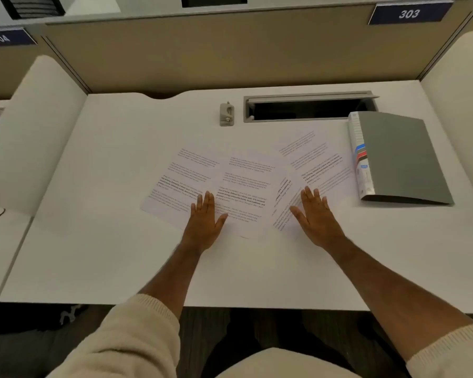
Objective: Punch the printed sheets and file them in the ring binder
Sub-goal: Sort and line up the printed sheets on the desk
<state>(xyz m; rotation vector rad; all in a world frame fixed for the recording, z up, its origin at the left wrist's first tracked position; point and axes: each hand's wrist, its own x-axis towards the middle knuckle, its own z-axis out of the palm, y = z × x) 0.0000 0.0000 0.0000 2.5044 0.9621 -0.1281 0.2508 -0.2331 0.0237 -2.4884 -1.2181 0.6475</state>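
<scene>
Several printed sheets (246,184) lie fanned out and overlapping in the middle of the white desk (93,241). My left hand (205,216) rests flat, palm down, on the left sheets, fingers together and thumb out. Flat on the right sheets lies my right hand (316,214), its fingers slightly apart. Neither hand grips anything. A grey ring binder (402,156) lies shut at the right, with a white labelled spine facing the sheets. A small grey hole punch (227,114) stands at the back of the desk, beyond the sheets.
An open cable slot (309,107) with a raised lid sits in the desk behind the sheets, between the punch and the binder. Beige partition walls (202,55) close the desk at the back and sides. The desk's front edge runs near my forearms.
</scene>
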